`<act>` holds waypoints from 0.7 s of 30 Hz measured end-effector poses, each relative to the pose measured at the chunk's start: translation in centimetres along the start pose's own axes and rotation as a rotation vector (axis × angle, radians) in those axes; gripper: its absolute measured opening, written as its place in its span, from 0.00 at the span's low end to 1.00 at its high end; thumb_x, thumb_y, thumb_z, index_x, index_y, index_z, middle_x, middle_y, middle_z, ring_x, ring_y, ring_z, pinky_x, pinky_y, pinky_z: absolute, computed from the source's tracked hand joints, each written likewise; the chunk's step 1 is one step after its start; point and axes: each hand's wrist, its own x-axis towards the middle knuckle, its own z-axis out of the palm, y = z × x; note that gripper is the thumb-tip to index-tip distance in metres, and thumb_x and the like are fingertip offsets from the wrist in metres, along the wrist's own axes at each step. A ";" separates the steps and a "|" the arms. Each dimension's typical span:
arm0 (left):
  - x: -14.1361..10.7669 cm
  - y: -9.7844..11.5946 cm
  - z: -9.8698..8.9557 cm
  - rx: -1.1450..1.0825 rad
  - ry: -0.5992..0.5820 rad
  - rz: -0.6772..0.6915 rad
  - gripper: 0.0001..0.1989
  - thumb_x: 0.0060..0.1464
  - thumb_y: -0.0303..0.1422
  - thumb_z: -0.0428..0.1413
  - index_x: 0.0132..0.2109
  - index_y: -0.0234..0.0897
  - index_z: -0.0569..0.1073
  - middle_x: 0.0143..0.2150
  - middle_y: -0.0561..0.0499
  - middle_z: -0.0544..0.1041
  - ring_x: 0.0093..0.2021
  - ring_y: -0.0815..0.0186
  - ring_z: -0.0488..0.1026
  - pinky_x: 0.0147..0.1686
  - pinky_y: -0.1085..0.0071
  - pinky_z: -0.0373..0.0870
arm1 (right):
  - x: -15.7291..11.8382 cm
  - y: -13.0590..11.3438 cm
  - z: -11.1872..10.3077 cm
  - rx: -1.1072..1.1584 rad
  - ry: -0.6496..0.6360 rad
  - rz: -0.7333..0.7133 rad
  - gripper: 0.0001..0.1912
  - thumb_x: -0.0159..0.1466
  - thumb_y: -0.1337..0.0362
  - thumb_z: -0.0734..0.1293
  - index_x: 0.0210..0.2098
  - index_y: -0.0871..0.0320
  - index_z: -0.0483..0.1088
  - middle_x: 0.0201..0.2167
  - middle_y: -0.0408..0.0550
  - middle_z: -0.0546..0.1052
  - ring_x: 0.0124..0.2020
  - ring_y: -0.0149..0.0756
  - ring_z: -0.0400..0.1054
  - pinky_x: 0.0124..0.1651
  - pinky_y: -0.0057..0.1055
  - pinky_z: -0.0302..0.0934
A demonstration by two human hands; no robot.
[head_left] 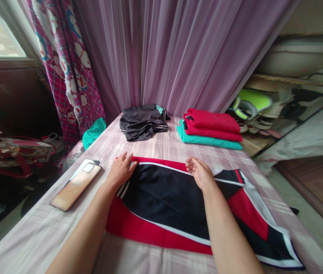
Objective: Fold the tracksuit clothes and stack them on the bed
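A black and red jacket point(167, 194) with white piping lies spread across the bed or table, its white-edged part to the right. My left hand point(123, 167) rests on the jacket's far left corner, with fingers stretched out and apart. At the far edge, right of the middle, is my right hand point(200, 171). Its fingers are loosely curved and slightly apart, with nothing visible in them. Whether they touch the cloth I cannot tell. White stripes show on the black cloth beside my left wrist.
A phone point(77, 184) lies on the checked cloth point(44, 228) to the left. Behind are a crumpled dark garment point(143, 121) and a folded stack of red clothes point(212, 123) on a green one point(207, 142). Purple curtains point(161, 53) hang at the back; shelves with shoes point(260, 123) stand right.
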 end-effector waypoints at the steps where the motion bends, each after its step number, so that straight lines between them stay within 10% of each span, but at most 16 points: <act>1: -0.4 -0.5 -0.5 -0.035 0.006 0.010 0.27 0.64 0.42 0.46 0.65 0.35 0.65 0.68 0.38 0.64 0.67 0.53 0.62 0.65 0.57 0.58 | -0.1 -0.1 0.9 -0.092 -0.038 -0.023 0.04 0.59 0.64 0.69 0.34 0.57 0.75 0.30 0.45 0.80 0.28 0.29 0.72 0.29 0.23 0.67; 10: -9.0 -5.3 -3.8 -0.237 -0.106 -0.180 0.25 0.60 0.50 0.45 0.52 0.41 0.75 0.48 0.45 0.81 0.44 0.57 0.78 0.46 0.64 0.71 | 0.7 1.2 13.8 -1.109 -0.516 -0.334 0.15 0.65 0.64 0.62 0.45 0.58 0.79 0.38 0.48 0.82 0.37 0.35 0.76 0.39 0.27 0.68; 21: -12.3 -5.6 -4.6 -0.059 -0.280 -0.329 0.22 0.53 0.55 0.51 0.39 0.40 0.73 0.43 0.42 0.81 0.45 0.52 0.77 0.41 0.63 0.69 | 0.5 4.2 22.8 -1.403 -0.810 -0.278 0.23 0.57 0.61 0.71 0.52 0.56 0.77 0.46 0.46 0.81 0.33 0.34 0.76 0.36 0.24 0.66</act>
